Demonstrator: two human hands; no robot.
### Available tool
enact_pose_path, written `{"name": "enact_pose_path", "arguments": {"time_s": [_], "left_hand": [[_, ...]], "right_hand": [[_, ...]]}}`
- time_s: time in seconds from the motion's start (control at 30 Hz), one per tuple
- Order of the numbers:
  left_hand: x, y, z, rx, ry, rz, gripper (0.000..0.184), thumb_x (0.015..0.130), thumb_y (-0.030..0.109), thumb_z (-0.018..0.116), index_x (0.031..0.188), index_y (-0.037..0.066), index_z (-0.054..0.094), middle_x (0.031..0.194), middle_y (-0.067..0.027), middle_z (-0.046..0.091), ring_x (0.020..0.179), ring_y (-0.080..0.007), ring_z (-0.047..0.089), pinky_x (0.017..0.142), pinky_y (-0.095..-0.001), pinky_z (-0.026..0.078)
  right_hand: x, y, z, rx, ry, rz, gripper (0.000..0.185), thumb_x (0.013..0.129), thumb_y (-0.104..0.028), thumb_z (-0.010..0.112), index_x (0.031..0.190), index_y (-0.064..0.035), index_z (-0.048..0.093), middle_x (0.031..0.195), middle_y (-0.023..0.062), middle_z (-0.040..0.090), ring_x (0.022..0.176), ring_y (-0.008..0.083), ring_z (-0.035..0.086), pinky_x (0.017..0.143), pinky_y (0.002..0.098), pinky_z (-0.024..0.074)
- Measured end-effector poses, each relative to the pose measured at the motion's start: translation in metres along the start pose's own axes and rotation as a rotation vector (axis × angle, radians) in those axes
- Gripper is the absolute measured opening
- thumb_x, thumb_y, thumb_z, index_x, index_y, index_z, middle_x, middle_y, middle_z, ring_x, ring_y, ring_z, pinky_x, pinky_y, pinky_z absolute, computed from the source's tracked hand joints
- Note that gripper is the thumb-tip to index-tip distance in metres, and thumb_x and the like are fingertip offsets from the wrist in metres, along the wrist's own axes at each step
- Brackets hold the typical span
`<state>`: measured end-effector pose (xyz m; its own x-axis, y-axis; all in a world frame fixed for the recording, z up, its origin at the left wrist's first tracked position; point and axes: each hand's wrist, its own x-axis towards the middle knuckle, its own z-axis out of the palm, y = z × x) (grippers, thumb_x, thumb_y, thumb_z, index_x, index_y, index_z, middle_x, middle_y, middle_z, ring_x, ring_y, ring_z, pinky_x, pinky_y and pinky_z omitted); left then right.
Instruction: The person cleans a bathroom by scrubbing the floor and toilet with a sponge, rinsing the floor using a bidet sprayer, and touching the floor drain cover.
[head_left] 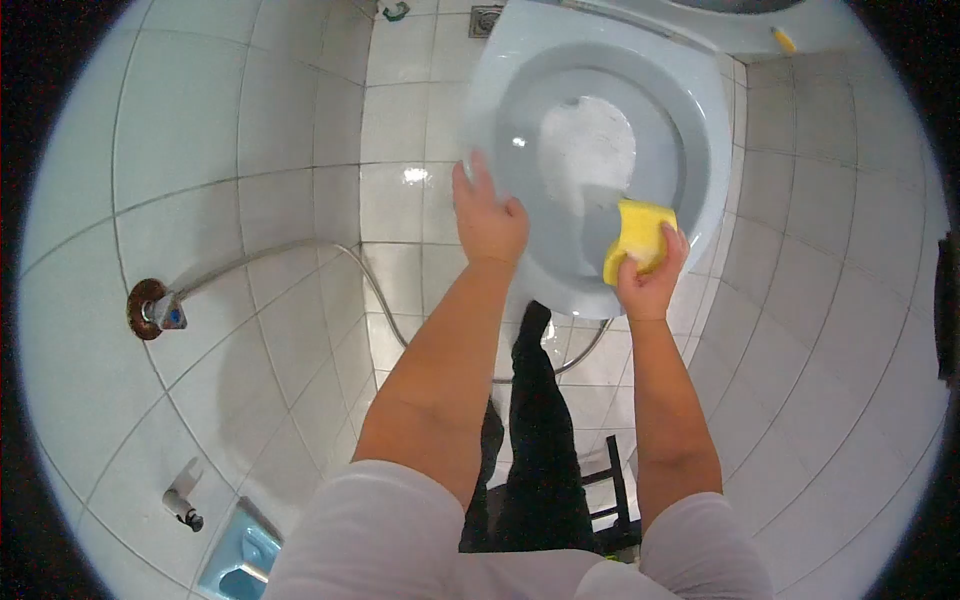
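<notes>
Below me is a wide pale blue-grey bowl-shaped fixture [705,175] with a smooth broad rim; I cannot tell its exact kind. White foam [588,145] lies across its bottom. My right hand [650,278] grips a yellow sponge [640,235], fingers on one side and thumb on the other, over the bowl's near right side. Suds show on the sponge near my fingers. At the bowl's left rim, my left hand [490,220] has its fingers apart, slightly blurred, with nothing in it. Whether it touches the rim cannot be made out.
Tiled walls rise on both sides. A hose [375,290] runs from the left wall valve [165,310] across the floor. A tap [183,512] and blue container [240,555] are lower left. A black stool-like frame [618,490] stands beside my legs. There is a floor drain [486,20].
</notes>
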<state>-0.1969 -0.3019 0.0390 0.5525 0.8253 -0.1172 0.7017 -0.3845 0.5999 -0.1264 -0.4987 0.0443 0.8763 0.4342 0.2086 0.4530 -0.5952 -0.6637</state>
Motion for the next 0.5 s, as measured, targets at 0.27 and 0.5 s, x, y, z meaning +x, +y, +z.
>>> {"name": "enact_pose_path", "arguments": {"time_s": [0.27, 0.5], "left_hand": [[0.002, -0.001, -0.009, -0.03, -0.029, -0.013, 0.073, 0.064, 0.009, 0.055, 0.131, 0.012, 0.025, 0.127, -0.0249, 0.028, 0.111, -0.0399, 0.036, 0.093, -0.0424, 0.032], [0.003, -0.001, -0.013, -0.097, -0.062, -0.015, 0.073, 0.061, 0.009, 0.057, 0.129, 0.012, 0.028, 0.125, -0.0231, 0.031, 0.108, -0.0389, 0.038, 0.09, -0.0423, 0.034]], "right_hand": [[-0.007, 0.007, 0.008, 0.177, -0.038, 0.045, 0.06, 0.064, -0.008, 0.053, 0.121, -0.0055, 0.032, 0.117, 0.0198, 0.032, 0.11, 0.0327, 0.035, 0.095, 0.041, 0.0284], [0.001, -0.049, 0.044, 0.502, -0.26, 0.033, 0.059, 0.068, -0.011, 0.057, 0.12, -0.0036, 0.029, 0.114, 0.0196, 0.034, 0.108, 0.0322, 0.036, 0.093, 0.0426, 0.0285]]}}
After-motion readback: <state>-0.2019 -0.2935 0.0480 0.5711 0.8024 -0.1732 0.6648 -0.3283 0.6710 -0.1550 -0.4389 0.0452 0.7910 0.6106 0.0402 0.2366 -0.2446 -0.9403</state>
